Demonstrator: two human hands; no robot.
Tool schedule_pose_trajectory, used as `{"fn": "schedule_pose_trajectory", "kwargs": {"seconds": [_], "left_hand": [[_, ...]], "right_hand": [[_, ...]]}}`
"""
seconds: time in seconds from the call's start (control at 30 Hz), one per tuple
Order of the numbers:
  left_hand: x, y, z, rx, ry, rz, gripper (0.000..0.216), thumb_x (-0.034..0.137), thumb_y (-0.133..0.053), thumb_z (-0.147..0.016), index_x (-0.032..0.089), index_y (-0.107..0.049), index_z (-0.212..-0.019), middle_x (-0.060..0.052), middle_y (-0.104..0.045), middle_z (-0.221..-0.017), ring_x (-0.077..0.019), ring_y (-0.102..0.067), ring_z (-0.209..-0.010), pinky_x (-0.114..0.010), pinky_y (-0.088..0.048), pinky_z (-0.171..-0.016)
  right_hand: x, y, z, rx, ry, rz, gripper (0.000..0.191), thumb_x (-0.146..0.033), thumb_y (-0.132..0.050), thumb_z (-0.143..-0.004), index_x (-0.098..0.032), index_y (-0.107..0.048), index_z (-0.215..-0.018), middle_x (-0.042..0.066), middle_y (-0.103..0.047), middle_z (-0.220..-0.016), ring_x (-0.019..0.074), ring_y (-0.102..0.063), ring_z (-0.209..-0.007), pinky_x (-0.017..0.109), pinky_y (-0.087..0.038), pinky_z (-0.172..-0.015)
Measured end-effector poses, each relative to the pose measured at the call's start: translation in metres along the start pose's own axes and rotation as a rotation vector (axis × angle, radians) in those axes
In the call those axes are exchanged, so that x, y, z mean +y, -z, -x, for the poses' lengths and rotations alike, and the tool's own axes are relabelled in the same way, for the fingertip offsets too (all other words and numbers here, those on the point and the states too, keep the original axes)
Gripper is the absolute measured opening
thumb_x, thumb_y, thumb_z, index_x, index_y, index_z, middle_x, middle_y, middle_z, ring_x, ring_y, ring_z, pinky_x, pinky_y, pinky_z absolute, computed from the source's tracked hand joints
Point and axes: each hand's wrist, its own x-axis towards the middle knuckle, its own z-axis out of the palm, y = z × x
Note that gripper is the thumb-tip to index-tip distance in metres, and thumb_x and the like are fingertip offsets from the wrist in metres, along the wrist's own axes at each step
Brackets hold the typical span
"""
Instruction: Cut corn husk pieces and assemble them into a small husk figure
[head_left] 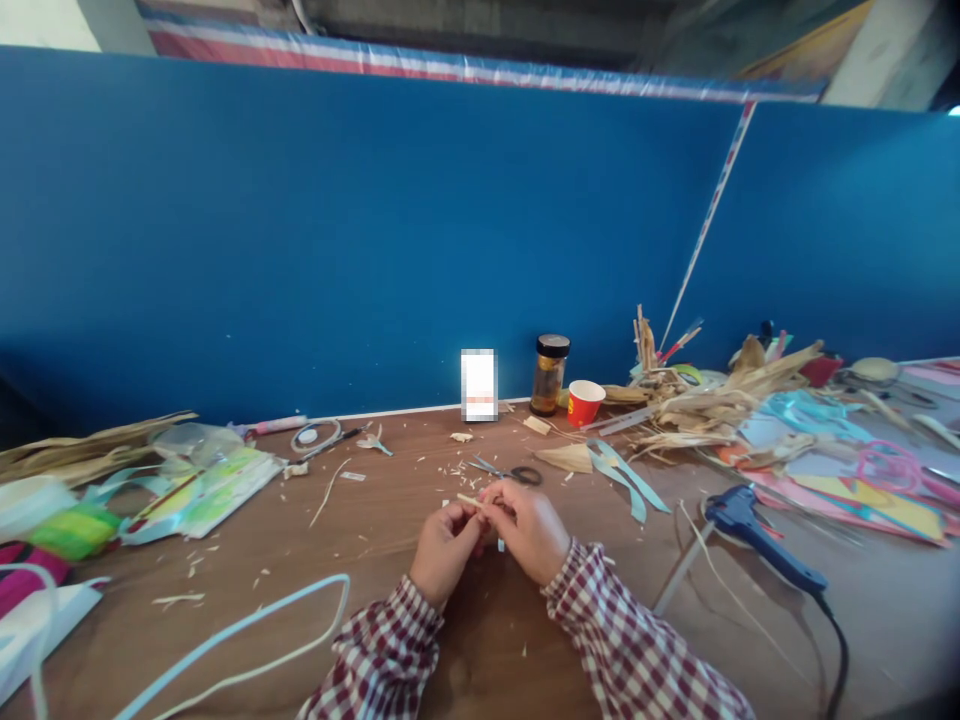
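L hand (444, 548) & R hand (529, 525) met just above the table (360, 590), both sets of fingers pinched on a thin pale straw strip (471, 500) held btwn them, scissors (506, 472) just beyond, glue gun (757, 535) well to the R.

The left hand (444, 548) and right hand (529, 525) meet over the table (360, 560), pinching a pale strip (471, 499), perhaps dried husk. Scissors (510, 472) lie just beyond at twelve o'clock, and a blue glue gun (757, 538) rests at three o'clock.
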Motion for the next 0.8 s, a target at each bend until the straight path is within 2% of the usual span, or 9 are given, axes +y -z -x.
{"fn": "schedule_pose_trajectory", "kwargs": {"seconds": [0.17, 0.37, 0.47, 0.57, 0.67, 0.8], "left_hand": [[-0.001, -0.001, 0.000, -0.005, 0.093, 0.011, 0.029, 0.041, -0.062, -0.066, 0.013, -0.059, -0.064, 0.003, -0.050, -0.048, -0.0066, -0.041, -0.040, -0.018, -0.033, -0.041], [0.000, -0.003, 0.000, 0.026, 0.109, 0.004, 0.029, 0.041, -0.064, -0.063, 0.014, -0.056, -0.057, 0.003, -0.052, -0.047, -0.0056, -0.040, -0.038, -0.018, -0.031, -0.038], [0.004, -0.005, 0.002, 0.029, 0.142, 0.019, 0.028, 0.041, -0.064, -0.062, 0.014, -0.057, -0.058, 0.003, -0.053, -0.047, -0.0050, -0.039, -0.038, -0.017, -0.031, -0.039], [0.007, -0.005, 0.004, 0.021, 0.157, 0.062, 0.028, 0.040, -0.066, -0.061, 0.013, -0.058, -0.059, 0.003, -0.054, -0.049, -0.0047, -0.040, -0.038, -0.017, -0.031, -0.039], [0.008, -0.003, 0.003, 0.080, 0.163, 0.137, 0.027, 0.039, -0.067, -0.060, 0.013, -0.059, -0.062, 0.003, -0.055, -0.052, -0.0045, -0.042, -0.040, -0.016, -0.032, -0.040], [0.006, 0.002, 0.000, 0.182, 0.211, 0.229, 0.030, 0.039, -0.068, -0.059, 0.012, -0.059, -0.068, 0.003, -0.054, -0.053, -0.0037, -0.041, -0.041, -0.016, -0.032, -0.041]], "right_hand": [[0.003, 0.000, 0.002, 0.030, 0.007, 0.142, 0.012, -0.026, -0.047, -0.083, -0.021, -0.057, -0.084, 0.000, -0.063, -0.073, 0.0127, -0.058, -0.067, 0.021, -0.039, -0.060], [0.006, 0.000, 0.001, 0.048, 0.019, 0.321, 0.017, -0.028, -0.042, -0.085, -0.022, -0.057, -0.083, 0.000, -0.064, -0.071, 0.0136, -0.059, -0.067, 0.022, -0.036, -0.059], [0.009, 0.004, -0.002, 0.098, 0.001, 0.401, 0.019, -0.031, -0.040, -0.086, -0.023, -0.057, -0.082, 0.000, -0.064, -0.070, 0.0144, -0.059, -0.065, 0.022, -0.035, -0.055], [0.019, 0.013, -0.007, 0.205, -0.087, 0.454, 0.020, -0.032, -0.040, -0.086, -0.023, -0.057, -0.081, 0.002, -0.063, -0.066, 0.0156, -0.059, -0.060, 0.024, -0.035, -0.053], [0.026, 0.023, -0.011, 0.307, -0.145, 0.294, 0.019, -0.031, -0.040, -0.085, -0.021, -0.056, -0.083, 0.003, -0.063, -0.070, 0.0146, -0.058, -0.058, 0.024, -0.040, -0.053], [0.018, 0.019, -0.010, 0.192, -0.051, -0.150, 0.021, -0.030, -0.044, -0.083, -0.020, -0.050, -0.100, 0.006, -0.062, -0.097, 0.0116, -0.058, -0.059, 0.024, -0.047, -0.054]]}}
